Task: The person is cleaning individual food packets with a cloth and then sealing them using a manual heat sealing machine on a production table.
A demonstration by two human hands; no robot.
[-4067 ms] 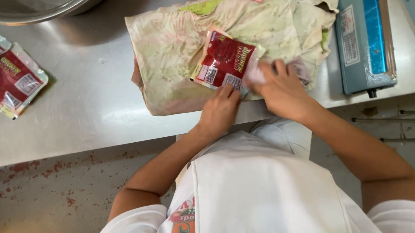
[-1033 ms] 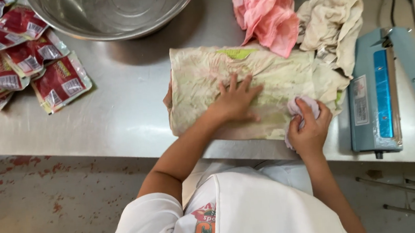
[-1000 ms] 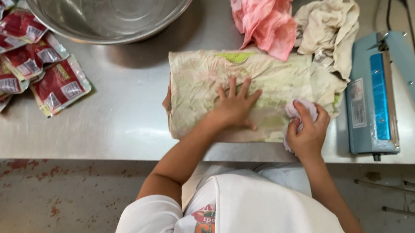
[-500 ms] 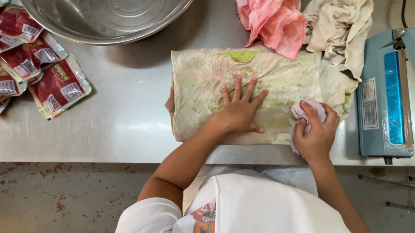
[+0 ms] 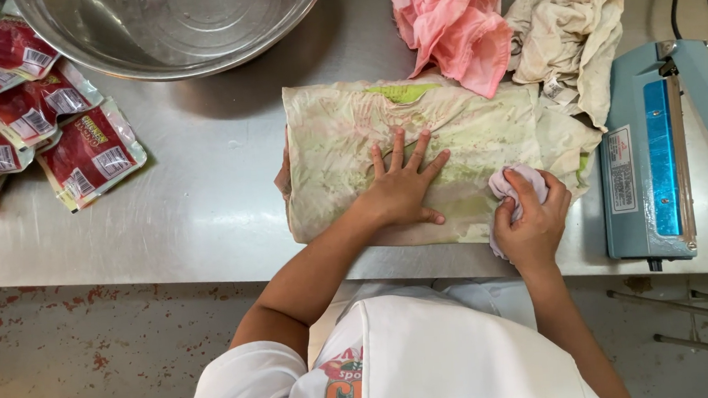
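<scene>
The red sealed pouch that lay on the stained cloth about four seconds ago is gone from it, and the view has since drifted so that more of the bowl and the stack of pouches shows at the top left. Over the last second the hands have hardly shifted.

The left hand [image 5: 404, 191] lies flat and open, fingers spread, pressing on the pale folded cloth with green and pink stains [image 5: 450, 132], which is spread on the stainless steel tabletop [image 5: 203, 211] in front of the person. The right hand [image 5: 531, 223] is clenched around a small crumpled pale lilac rag [image 5: 506, 185], at the cloth's lower right edge near the tabletop's front rim.

A heap of flat rectangular plastic pouches with red contents [image 5: 20, 133] lies at the far left of the tabletop, well apart from the hands; each carries a white rectangular label patch and overlaps its neighbours. Behind the cloth stands a large round shiny metal bowl [image 5: 180, 27]. A crumpled pink cloth [image 5: 453, 18] touches the stained cloth's far edge, and a crumpled beige cloth [image 5: 568, 35] lies just beside it. At the right sits a blue-grey bench heat sealer [image 5: 650, 159], with a bright blue strip along its top and a white label on its left side.
</scene>
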